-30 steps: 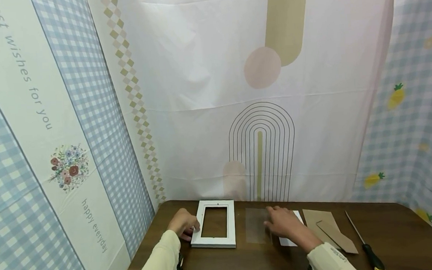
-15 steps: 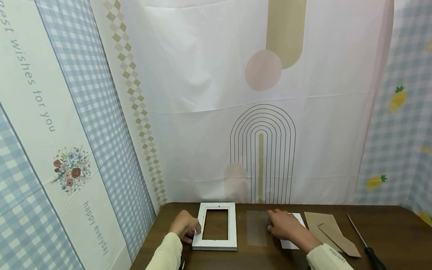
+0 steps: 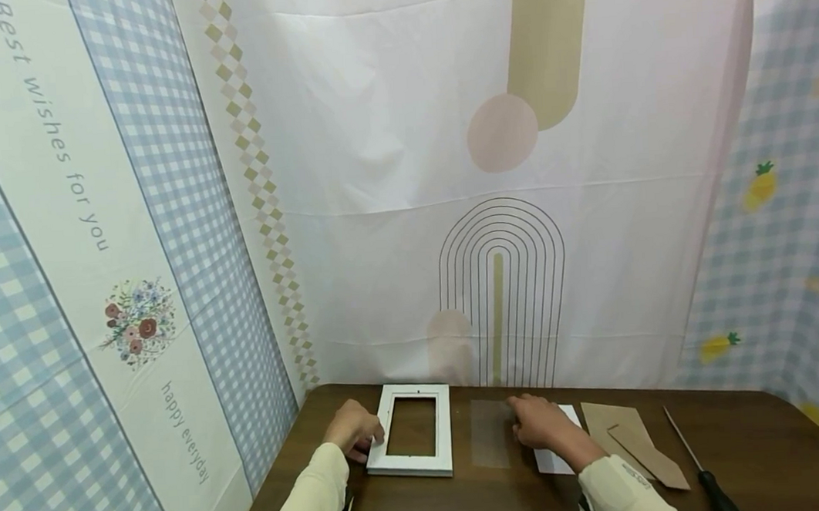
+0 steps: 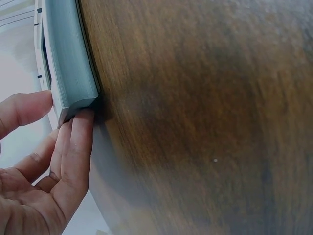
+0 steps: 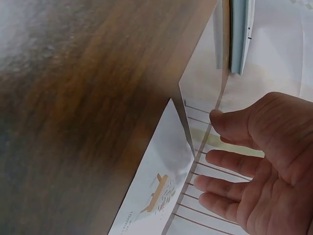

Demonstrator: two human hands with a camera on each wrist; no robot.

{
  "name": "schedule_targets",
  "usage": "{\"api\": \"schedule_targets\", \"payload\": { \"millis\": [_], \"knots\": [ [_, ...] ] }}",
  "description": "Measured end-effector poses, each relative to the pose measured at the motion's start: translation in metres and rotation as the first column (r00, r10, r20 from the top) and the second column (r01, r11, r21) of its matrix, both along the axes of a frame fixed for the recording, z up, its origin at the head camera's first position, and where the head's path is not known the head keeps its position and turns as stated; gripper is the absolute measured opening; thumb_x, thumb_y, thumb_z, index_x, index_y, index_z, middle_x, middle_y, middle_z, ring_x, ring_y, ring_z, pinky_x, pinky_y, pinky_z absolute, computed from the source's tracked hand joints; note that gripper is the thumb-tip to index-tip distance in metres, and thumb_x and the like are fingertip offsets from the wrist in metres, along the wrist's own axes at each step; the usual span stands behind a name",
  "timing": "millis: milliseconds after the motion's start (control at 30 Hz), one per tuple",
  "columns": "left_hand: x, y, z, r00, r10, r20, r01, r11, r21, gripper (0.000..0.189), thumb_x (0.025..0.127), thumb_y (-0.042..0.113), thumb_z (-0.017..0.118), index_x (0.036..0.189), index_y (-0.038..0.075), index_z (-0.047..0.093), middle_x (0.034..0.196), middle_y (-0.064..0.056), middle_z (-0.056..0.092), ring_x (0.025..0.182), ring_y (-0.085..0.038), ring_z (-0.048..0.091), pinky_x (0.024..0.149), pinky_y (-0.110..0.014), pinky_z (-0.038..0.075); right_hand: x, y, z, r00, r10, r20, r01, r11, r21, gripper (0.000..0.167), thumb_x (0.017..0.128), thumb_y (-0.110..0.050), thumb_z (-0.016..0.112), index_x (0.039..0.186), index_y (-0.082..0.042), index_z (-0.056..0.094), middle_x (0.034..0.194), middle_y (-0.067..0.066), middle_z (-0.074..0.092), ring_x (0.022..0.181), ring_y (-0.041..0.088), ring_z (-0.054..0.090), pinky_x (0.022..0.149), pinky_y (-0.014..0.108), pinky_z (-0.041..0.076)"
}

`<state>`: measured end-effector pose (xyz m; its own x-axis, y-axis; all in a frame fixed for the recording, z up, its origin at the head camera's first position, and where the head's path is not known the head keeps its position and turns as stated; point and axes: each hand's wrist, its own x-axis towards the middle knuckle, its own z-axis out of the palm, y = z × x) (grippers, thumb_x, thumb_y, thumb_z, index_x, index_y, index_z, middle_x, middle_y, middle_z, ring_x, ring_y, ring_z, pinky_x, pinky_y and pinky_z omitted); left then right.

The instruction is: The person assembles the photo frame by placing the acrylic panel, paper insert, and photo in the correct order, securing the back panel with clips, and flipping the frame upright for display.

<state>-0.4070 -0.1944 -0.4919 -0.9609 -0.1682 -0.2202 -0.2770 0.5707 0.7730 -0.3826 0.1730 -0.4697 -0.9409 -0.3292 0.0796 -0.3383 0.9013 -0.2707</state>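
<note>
My left hand (image 3: 352, 430) holds the left side of a white picture frame (image 3: 443, 431) lying on the table. In the left wrist view, the thumb is on the face of the frame (image 4: 68, 54), with fingertips under its corner. A clear plastic sheet (image 3: 488, 436) lies just right of the frame. Over this sheet's right edge is my right hand (image 3: 547, 426), its fingers loosely extended, as the right wrist view shows. Partly beneath that hand lies a white card (image 3: 554, 462); a small printed drawing shows on the card (image 5: 151, 196) in the right wrist view.
Farther right on the brown wooden table (image 3: 492, 506) lies a brown backing board (image 3: 605, 415) with a stand leg (image 3: 649, 455). A screwdriver (image 3: 710, 490) with a dark handle is beyond it. A printed curtain (image 3: 369, 288) hangs behind the table's back edge.
The right hand's thumb and fingers have drawn slightly closer together at the clear sheet's edge. The left hand stays on the picture frame. The head view has shifted a little.
</note>
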Motion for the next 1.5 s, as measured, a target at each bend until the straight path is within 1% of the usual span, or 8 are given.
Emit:
{"api": "schedule_targets", "payload": {
  "millis": [133, 333, 533, 733, 933, 1000, 1133, 1500],
  "knots": [
    [-0.007, -0.002, -0.007, 1.000, -0.004, 0.006, 0.004, 1.000, -0.008, 0.024, 0.076, -0.004, 0.082, 0.095, -0.003, 0.069, 0.095, -0.021, 0.070, 0.080, -0.033, 0.073, 0.058, -0.042, 0.072, -0.006, 0.000, -0.001, 0.999, -0.008, 0.049, 0.008, 1.000, -0.007, 0.053, 0.098, -0.010, 0.085, 0.145, 0.006, 0.066, 0.141, 0.032, 0.069, 0.129, 0.058, 0.066, 0.109, 0.083, 0.054],
    [0.027, 0.010, 0.025, 0.999, 0.033, -0.001, -0.033, 0.999, -0.008, 0.019, 0.078, -0.006, 0.081, 0.092, -0.002, 0.069, 0.092, -0.017, 0.070, 0.082, -0.032, 0.074, 0.062, -0.042, 0.073, -0.031, 0.008, -0.023, 0.999, 0.020, 0.040, -0.021, 0.999, 0.030, 0.056, 0.098, -0.020, 0.088, 0.144, 0.003, 0.067, 0.139, 0.029, 0.071, 0.127, 0.057, 0.067, 0.106, 0.080, 0.057],
    [0.033, 0.010, 0.033, 1.000, 0.016, -0.003, -0.016, 1.000, -0.019, 0.013, 0.085, -0.004, 0.081, 0.093, -0.001, 0.070, 0.092, -0.016, 0.069, 0.084, -0.031, 0.073, 0.063, -0.041, 0.072, -0.032, 0.004, -0.021, 0.995, 0.002, 0.097, -0.004, 1.000, 0.017, 0.064, 0.093, -0.017, 0.093, 0.146, 0.006, 0.066, 0.147, 0.032, 0.067, 0.139, 0.059, 0.059, 0.117, 0.081, 0.049],
    [0.031, 0.010, 0.031, 1.000, 0.012, 0.002, -0.012, 1.000, -0.015, 0.014, 0.085, -0.005, 0.081, 0.093, -0.002, 0.070, 0.092, -0.017, 0.069, 0.083, -0.031, 0.073, 0.062, -0.041, 0.073, -0.093, 0.030, -0.081, 0.997, 0.016, 0.070, -0.022, 0.997, 0.079, 0.073, 0.088, -0.036, 0.095, 0.148, -0.006, 0.068, 0.148, 0.023, 0.068, 0.132, 0.053, 0.059, 0.106, 0.079, 0.053],
    [0.030, 0.008, 0.031, 1.000, 0.013, 0.004, -0.013, 1.000, 0.000, 0.014, 0.084, -0.005, 0.081, 0.092, -0.001, 0.070, 0.091, -0.017, 0.069, 0.082, -0.031, 0.073, 0.062, -0.041, 0.073, -0.040, 0.002, -0.013, 0.992, -0.028, 0.125, 0.019, 0.997, 0.070, 0.061, 0.086, -0.022, 0.096, 0.137, -0.003, 0.070, 0.149, 0.031, 0.064, 0.134, 0.063, 0.053, 0.113, 0.085, 0.047],
    [0.030, 0.008, 0.031, 1.000, 0.013, 0.003, -0.013, 1.000, 0.004, 0.014, 0.083, -0.005, 0.081, 0.091, -0.001, 0.070, 0.091, -0.017, 0.069, 0.082, -0.031, 0.073, 0.062, -0.042, 0.073, -0.033, -0.003, 0.000, 0.989, -0.038, 0.145, 0.028, 0.997, 0.069, 0.058, 0.084, -0.019, 0.097, 0.132, -0.004, 0.069, 0.148, 0.032, 0.063, 0.136, 0.064, 0.052, 0.115, 0.084, 0.045],
    [0.029, 0.007, 0.030, 1.000, 0.014, 0.008, -0.014, 1.000, 0.016, 0.015, 0.083, -0.006, 0.081, 0.093, -0.001, 0.070, 0.093, -0.018, 0.070, 0.084, -0.032, 0.074, 0.064, -0.042, 0.073, -0.035, -0.005, 0.006, 0.981, -0.049, 0.188, 0.031, 0.995, 0.097, 0.056, 0.086, -0.019, 0.097, 0.131, -0.006, 0.067, 0.152, 0.031, 0.059, 0.141, 0.063, 0.050, 0.119, 0.082, 0.044],
    [0.029, 0.006, 0.031, 1.000, 0.015, 0.019, -0.016, 0.998, 0.059, 0.017, 0.082, -0.006, 0.082, 0.094, -0.002, 0.071, 0.095, -0.019, 0.070, 0.085, -0.033, 0.075, 0.066, -0.044, 0.074, -0.047, 0.000, 0.014, 0.972, -0.058, 0.227, 0.040, 0.996, 0.084, 0.056, 0.080, -0.020, 0.105, 0.120, -0.012, 0.066, 0.125, 0.014, 0.064, 0.113, 0.038, 0.055, 0.099, 0.063, 0.059]
  ]
}}
